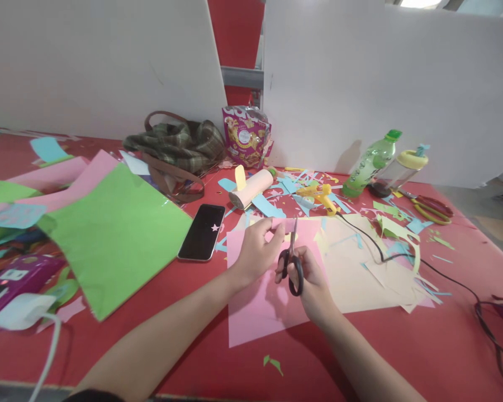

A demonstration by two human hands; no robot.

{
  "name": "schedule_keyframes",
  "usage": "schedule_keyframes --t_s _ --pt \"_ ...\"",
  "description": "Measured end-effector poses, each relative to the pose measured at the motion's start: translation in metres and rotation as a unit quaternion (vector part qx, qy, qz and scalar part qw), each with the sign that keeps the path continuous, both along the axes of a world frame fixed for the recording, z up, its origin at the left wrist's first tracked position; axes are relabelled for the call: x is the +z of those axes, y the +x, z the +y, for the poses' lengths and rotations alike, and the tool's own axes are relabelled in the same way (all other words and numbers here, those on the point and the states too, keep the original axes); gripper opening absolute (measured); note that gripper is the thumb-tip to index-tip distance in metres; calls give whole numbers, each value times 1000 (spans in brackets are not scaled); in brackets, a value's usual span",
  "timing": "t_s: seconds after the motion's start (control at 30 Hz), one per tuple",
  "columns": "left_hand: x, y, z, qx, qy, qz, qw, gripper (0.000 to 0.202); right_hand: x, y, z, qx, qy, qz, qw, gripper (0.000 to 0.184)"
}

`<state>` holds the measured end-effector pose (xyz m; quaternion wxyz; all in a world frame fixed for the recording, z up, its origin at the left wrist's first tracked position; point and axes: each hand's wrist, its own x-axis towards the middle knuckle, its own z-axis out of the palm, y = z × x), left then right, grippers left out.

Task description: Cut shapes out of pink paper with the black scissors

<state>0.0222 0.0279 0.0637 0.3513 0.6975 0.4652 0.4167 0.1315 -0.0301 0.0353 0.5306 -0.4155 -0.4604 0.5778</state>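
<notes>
My left hand (257,251) pinches a small strip of pink paper (284,225) between thumb and fingers. Close beside it, my right hand (308,279) has its fingers through the black handles of the scissors (293,265). The blades point away from me and meet the right part of the strip. Beneath both hands lies a pink sheet (251,321), partly overlapped with a cream sheet (347,290). To the left of my left hand is a black phone (202,231) with a small pink star (215,228) on its screen.
Green sheets (121,240) spread at left near a purple power strip (20,282). Behind are a paper-covered tube (251,188), a yellow glue gun (321,195) with its black cord, a snack bag (247,137), a plaid bag (180,145), a green bottle (371,164) and pliers (431,209).
</notes>
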Motion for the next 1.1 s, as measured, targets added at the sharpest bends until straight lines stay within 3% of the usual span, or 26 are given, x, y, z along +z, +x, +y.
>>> schedule_keyframes --t_s 0.5,0.67,0.77,0.93,1.1 --pt "7 -10 11 -38 -16 31 999 23 3 -2 2 -27 -47 27 998 27" --pt "11 -17 17 -56 -26 86 994 22 1 -1 4 -50 -53 11 997 24" --pt "15 -20 18 -96 -37 116 988 23 -1 1 6 -64 -41 33 997 25" --pt "22 -22 14 -218 -51 173 959 21 0 6 7 -84 9 92 992 27" --pt "23 -22 10 -296 -55 194 934 21 3 9 8 -126 -1 60 990 31"
